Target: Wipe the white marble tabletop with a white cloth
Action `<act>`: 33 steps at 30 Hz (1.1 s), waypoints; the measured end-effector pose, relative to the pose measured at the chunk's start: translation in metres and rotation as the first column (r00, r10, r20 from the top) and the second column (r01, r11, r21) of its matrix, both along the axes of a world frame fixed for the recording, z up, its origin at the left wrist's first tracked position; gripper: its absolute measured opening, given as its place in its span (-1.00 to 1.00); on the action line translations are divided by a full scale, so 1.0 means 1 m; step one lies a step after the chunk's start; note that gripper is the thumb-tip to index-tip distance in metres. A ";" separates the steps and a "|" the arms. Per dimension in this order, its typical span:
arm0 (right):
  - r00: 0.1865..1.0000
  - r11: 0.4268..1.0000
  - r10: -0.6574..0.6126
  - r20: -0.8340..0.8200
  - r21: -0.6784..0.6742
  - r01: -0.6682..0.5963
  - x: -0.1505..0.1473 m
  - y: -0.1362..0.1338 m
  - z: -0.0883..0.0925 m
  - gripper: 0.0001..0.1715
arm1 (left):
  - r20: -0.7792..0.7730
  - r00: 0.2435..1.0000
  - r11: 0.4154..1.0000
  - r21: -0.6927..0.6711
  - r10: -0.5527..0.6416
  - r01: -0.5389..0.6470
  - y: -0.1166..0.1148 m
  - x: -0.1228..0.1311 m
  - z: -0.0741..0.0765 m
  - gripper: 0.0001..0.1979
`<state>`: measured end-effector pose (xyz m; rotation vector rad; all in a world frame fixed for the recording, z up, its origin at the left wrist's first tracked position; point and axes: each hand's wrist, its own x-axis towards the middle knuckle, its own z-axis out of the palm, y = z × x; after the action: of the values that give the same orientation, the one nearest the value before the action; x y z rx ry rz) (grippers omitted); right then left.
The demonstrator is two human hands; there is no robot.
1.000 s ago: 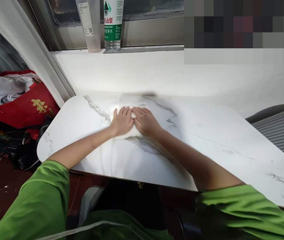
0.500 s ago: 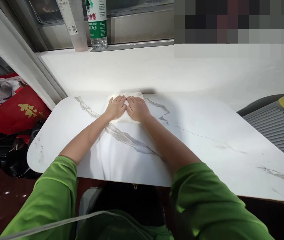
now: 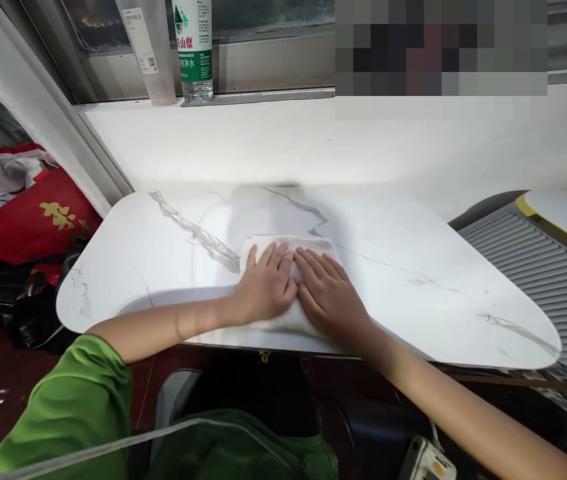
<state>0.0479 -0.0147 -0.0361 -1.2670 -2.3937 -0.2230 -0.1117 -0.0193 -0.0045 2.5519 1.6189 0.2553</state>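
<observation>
A white cloth (image 3: 290, 241) lies flat on the white marble-patterned table (image 3: 403, 240), near its front edge. My left hand (image 3: 267, 283) presses down on the left part of the cloth, fingers stretched out and somewhat apart. On the cloth's right part rests my right hand (image 3: 330, 290), palm down with fingers extended. The two hands meet at the thumbs. Much of the cloth is hidden beneath them.
On the window ledge stand a water bottle with a green label (image 3: 196, 57) and a translucent tall cup (image 3: 156, 63). A red bag (image 3: 33, 213) is at the left. A ribbed grey seat (image 3: 538, 267) stands at the right. Below the table is a power strip (image 3: 428, 460).
Both hands and the cloth have moved from the table's back edge toward me and to the right. The view has shifted slightly.
</observation>
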 end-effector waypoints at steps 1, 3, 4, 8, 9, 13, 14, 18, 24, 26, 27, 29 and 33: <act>1.000 1.000 0.001 -0.005 0.018 -0.001 0.005 -0.011 0.000 -0.40 | -0.003 1.000 1.000 -0.014 -0.020 0.020 -0.008 0.005 0.001 -0.44; 1.000 0.999 -0.001 -0.014 0.042 0.002 0.011 -0.026 0.002 -0.40 | -0.008 0.998 0.998 -0.033 -0.059 0.059 -0.020 0.011 0.003 -0.44; 1.000 0.999 -0.004 -0.016 0.047 0.005 0.013 -0.031 0.003 -0.40 | -0.008 0.997 0.997 -0.036 -0.072 0.071 -0.023 0.013 0.004 -0.44; 1.000 0.999 -0.002 -0.017 0.035 0.002 0.015 -0.025 0.004 -0.41 | 0.006 0.997 0.996 -0.037 -0.082 0.082 -0.019 0.016 0.005 -0.45; 1.000 1.000 0.000 -0.017 0.026 0.000 0.015 -0.018 0.004 -0.41 | 0.008 0.997 0.996 -0.040 -0.076 0.076 -0.013 0.017 0.005 -0.45; 1.000 0.999 -0.013 -0.019 -0.032 0.012 0.016 0.023 0.003 -0.40 | -0.004 1.000 0.998 -0.063 -0.025 0.024 0.022 0.019 0.006 -0.45; 1.000 0.999 -0.020 -0.017 -0.051 0.019 0.015 0.037 0.003 -0.40 | -0.003 1.000 0.998 -0.066 -0.016 0.015 0.034 0.020 0.006 -0.45; 0.999 0.993 -0.053 -0.003 -0.110 0.052 0.010 0.094 0.005 -0.38 | 0.000 1.000 0.997 -0.071 0.021 -0.021 0.089 0.020 0.004 -0.45; 0.992 0.984 -0.122 -0.039 -0.137 0.116 -0.001 0.170 0.003 -0.38 | 0.012 0.999 0.999 -0.028 0.037 -0.037 0.167 0.014 -0.002 -0.47; 0.990 0.983 -0.127 -0.067 -0.144 0.117 -0.002 0.187 0.002 -0.39 | 0.016 0.999 0.999 -0.019 0.034 -0.034 0.185 0.013 -0.003 -0.48; 0.989 0.983 -0.123 -0.081 -0.148 0.111 -0.003 0.194 0.002 -0.39 | 0.019 0.999 0.999 -0.016 0.037 -0.037 0.191 0.012 -0.004 -0.48; 0.988 0.983 -0.114 -0.103 -0.155 0.098 -0.002 0.204 0.001 -0.39 | 0.023 0.999 0.999 -0.006 0.050 -0.050 0.199 0.012 -0.005 -0.48; 0.988 0.983 -0.109 -0.106 -0.158 0.091 -0.001 0.208 0.001 -0.39 | 0.010 0.998 0.998 -0.008 0.063 -0.063 0.200 0.014 -0.004 -0.47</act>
<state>0.0471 0.1930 -0.0351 -1.4302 -2.2885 0.0044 -0.0982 0.1804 -0.0086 2.4927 1.6947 0.2674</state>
